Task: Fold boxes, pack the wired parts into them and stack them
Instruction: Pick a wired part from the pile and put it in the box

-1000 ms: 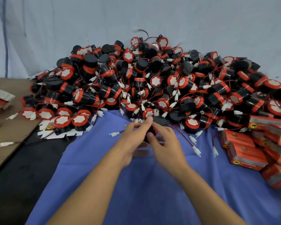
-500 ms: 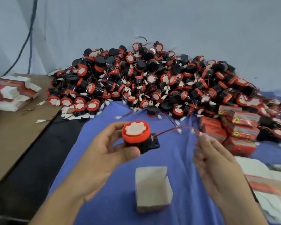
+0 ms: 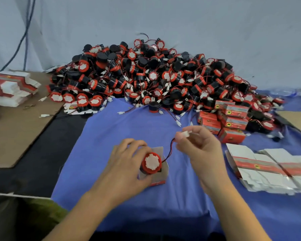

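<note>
Fingers (image 3: 129, 142) of the left hand (image 3: 125, 166) curl around a small open box (image 3: 162, 173) on the blue cloth (image 3: 129, 127). A red-capped wired part (image 3: 152, 163) sits in its mouth, seemingly only partway in. The right hand (image 3: 202, 150), raised just right of the box, pinches the white connector (image 3: 185, 134) on the part's wire (image 3: 171, 145). Behind lies a heap of parts (image 3: 146, 75).

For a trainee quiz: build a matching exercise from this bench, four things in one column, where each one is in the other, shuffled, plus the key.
1 white connector
2 red-capped part
3 closed red boxes
4 loose parts pile

A heaped against the grey backdrop
B pinched by the right hand
C stacked on the blue cloth's right
D set in the open box

Pairs: 1-B, 2-D, 3-C, 4-A
</note>
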Available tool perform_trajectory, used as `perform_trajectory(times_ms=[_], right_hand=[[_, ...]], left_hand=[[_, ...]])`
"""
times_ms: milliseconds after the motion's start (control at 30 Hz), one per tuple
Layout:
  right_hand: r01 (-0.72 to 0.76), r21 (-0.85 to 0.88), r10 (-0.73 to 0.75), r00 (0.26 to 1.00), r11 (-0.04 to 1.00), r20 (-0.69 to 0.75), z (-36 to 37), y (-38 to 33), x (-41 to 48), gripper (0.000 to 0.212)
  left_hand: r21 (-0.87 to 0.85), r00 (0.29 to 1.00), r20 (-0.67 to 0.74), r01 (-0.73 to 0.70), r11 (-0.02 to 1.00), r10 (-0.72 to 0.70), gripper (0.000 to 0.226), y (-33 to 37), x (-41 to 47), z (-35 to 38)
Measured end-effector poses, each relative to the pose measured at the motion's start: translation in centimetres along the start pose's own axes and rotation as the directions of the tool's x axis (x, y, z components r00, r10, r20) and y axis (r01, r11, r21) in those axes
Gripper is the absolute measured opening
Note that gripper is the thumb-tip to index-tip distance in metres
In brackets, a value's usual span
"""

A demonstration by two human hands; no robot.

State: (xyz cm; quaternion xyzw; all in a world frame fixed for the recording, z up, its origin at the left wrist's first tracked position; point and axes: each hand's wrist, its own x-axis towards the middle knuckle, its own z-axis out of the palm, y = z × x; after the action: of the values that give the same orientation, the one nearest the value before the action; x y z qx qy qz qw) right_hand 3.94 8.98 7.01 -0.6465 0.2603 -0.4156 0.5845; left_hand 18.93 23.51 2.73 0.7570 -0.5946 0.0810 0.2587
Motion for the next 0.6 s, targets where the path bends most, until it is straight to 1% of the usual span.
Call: perform_trajectory(times_ms=[67,100,233,300,367,467,567,600], right_hand=[[0.023,-0.175,-0.017,0.999,0.984,0.039,0.5,0.6,-0.1,0.013],[0.025,-0.232,-0.014,0.999,0.973,0.050,0.7,0.9,-0.1,0.016],[-0.044,-0.328,0.070,0.995,0.944,0.066,2.0,2.4,-0.5,0.021],[-0.035,-0.397,0.079,0.992,0.917,0.096,2.5,3.2,-0.9,0.024],[-0.020,-0.449,0.090,0.987,0.893,0.135,2.7,3.7,-1.2,0.025],[-0.037,-0.476,0.121,0.982,0.879,0.147,3.0,4.3,-1.3,0.024],[0.022,-0.573,0.101,0.978,0.819,0.182,3.7,4.7,-1.0,0.018],[0.055,-0.613,0.089,0.975,0.788,0.202,4.1,4.7,-0.8,0.017]], left_hand=[[0.069,1.000,0.027,-0.014,0.998,0.012,0.052,0.1,-0.3,0.6],[0.096,0.999,0.044,-0.008,0.995,0.004,0.053,0.2,-0.5,1.1],[0.221,0.990,0.100,0.074,0.972,-0.098,0.053,0.8,-1.3,2.7],[0.257,0.987,0.093,0.103,0.961,-0.131,0.045,1.2,-1.8,3.4],[0.240,0.988,0.075,0.116,0.964,-0.137,0.029,1.7,-2.2,3.9],[0.185,0.984,0.021,0.172,0.967,-0.179,0.006,2.1,-2.1,4.1],[0.166,0.963,0.019,0.261,0.951,-0.268,0.003,2.1,-2.1,4.7],[0.097,0.948,0.021,0.314,0.944,-0.318,0.009,2.1,-2.2,5.2]])
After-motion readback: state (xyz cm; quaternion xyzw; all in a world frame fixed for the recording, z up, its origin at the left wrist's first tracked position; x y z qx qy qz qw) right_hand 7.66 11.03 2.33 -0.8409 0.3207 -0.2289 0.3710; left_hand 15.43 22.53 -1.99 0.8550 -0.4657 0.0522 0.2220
